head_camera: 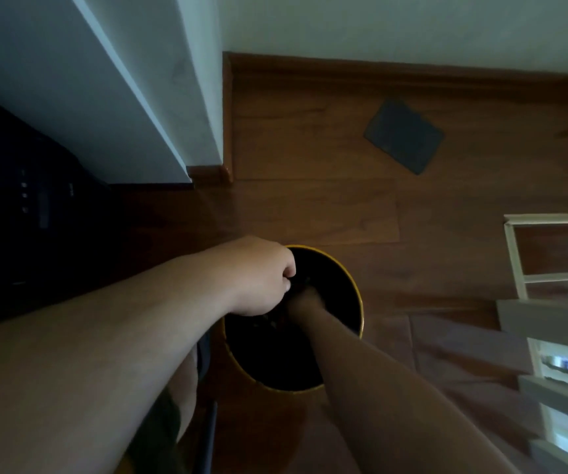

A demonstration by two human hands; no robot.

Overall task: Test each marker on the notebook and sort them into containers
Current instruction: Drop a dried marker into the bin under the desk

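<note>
The room is dim. The white wall (378,25) at the top is the brightest part. The inside of the round bin (354,285) is black, and the right hand (304,299) inside it is lost in shadow. The left edge is almost black too. Everything looks soft and blurry, and straight lines bend near the edges.
</note>
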